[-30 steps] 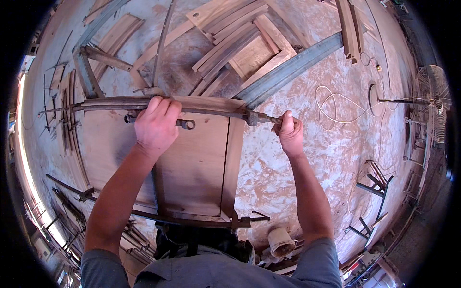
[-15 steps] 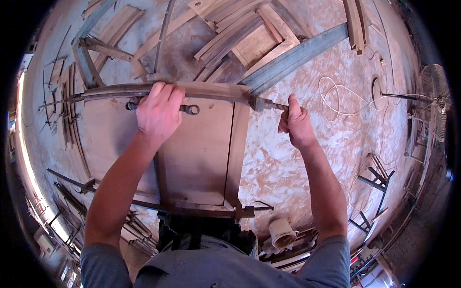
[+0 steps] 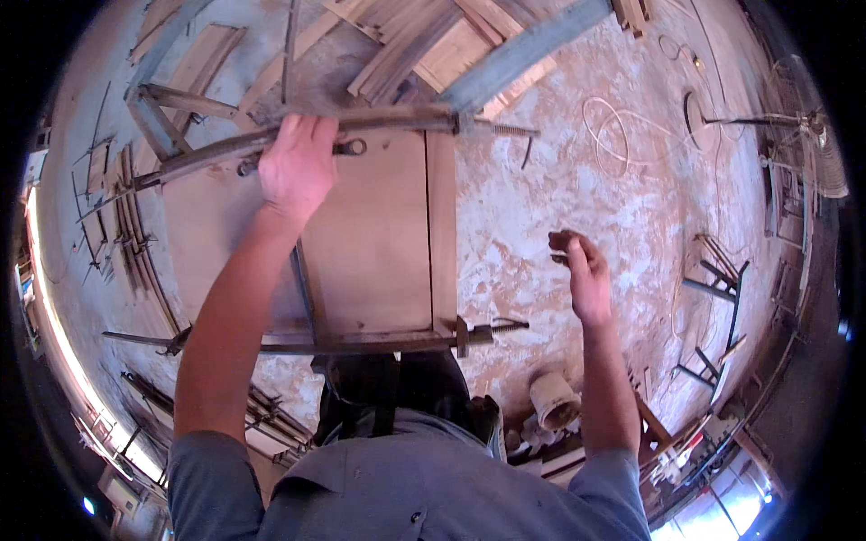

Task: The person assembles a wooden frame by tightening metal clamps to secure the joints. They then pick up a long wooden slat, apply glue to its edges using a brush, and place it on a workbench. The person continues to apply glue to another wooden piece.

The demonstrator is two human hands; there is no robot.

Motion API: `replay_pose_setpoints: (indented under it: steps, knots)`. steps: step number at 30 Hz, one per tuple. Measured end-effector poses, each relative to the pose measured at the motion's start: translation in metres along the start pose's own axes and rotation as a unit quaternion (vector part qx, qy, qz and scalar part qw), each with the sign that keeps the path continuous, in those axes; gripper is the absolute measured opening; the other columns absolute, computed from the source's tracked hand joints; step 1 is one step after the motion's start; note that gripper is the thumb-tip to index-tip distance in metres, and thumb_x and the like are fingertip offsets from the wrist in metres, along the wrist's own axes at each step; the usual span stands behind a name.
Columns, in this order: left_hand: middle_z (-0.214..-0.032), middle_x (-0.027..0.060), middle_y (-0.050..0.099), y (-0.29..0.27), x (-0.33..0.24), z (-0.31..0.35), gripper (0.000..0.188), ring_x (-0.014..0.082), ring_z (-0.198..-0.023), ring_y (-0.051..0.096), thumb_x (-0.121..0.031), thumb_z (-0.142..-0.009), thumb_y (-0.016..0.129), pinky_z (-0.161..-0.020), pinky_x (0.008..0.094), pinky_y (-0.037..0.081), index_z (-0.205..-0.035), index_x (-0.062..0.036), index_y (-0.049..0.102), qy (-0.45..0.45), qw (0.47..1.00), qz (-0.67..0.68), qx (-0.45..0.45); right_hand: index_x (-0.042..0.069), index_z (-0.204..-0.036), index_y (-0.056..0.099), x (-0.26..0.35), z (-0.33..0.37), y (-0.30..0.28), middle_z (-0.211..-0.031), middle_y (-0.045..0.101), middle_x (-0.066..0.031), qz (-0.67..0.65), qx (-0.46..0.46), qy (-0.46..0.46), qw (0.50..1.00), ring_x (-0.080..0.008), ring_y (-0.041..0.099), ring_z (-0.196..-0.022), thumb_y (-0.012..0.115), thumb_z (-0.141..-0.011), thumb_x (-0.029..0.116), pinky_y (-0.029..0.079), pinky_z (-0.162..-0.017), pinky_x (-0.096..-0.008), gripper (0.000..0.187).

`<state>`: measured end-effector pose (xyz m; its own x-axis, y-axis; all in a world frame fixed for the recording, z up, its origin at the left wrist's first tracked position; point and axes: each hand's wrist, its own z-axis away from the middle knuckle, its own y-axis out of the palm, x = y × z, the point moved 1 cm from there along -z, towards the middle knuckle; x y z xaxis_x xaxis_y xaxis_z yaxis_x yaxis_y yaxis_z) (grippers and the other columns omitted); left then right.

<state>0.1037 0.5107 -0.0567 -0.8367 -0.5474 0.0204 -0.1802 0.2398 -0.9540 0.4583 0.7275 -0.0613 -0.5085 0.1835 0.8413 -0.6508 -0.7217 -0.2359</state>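
A wooden panelled frame [image 3: 374,243] lies in front of me, with a bar clamp along its far edge and another bar clamp [image 3: 388,344] along its near edge. My left hand [image 3: 298,171] is closed around a double-ended ring spanner [image 3: 352,147] and rests on the far edge. The spanner's two ends stick out on either side of the fist. At the far right corner, the far clamp's threaded screw [image 3: 510,131] and its hanging handle are free of my hands. Right of the frame, my right hand [image 3: 585,279] hangs in the air, fingers apart and loosely bent, holding nothing.
Beyond the frame lie several wooden boards [image 3: 406,54] and a blue-grey metal beam [image 3: 523,54]. A pale cable [image 3: 622,135] coils on the floor near a standing fan [image 3: 816,135]. A white bucket-like container [image 3: 553,401] stands near my right side, and metal brackets [image 3: 722,288] lie farther right.
My right hand has let go of the far clamp's screw handle and come back toward me. The view has shifted, while my left hand keeps the spanner at the far edge.
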Motion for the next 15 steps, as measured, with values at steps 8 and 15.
replay_pose_setpoints:
  steps: [8,15]
  knots:
    - [-0.098,0.0017,0.061,0.006,0.003,0.003,0.025,0.0223,-0.101,0.056,-0.008,-0.078,0.06,-0.076,0.0364,0.054,-0.102,-0.0141,0.058,0.001,1.0,0.0,0.031,-0.003,-0.138,0.042,-0.07,0.106,0.027,-0.137,0.05,-0.0164,-0.024,0.042,-0.069,0.996,-0.0253,0.045,-0.129,0.043,-0.099,0.024,0.037,-0.106,-0.0392,0.047]
    - [-0.098,0.0033,0.06,-0.023,-0.005,0.006,0.023,0.0246,-0.103,0.055,-0.008,-0.081,0.056,-0.075,0.0389,0.054,-0.103,-0.0125,0.059,0.054,0.998,-0.019,-0.016,-0.003,-0.121,0.056,-0.078,0.106,0.039,-0.114,0.065,-0.0141,0.027,0.074,-0.077,0.994,-0.0211,0.06,-0.109,0.048,-0.097,0.014,0.043,-0.099,-0.034,0.03]
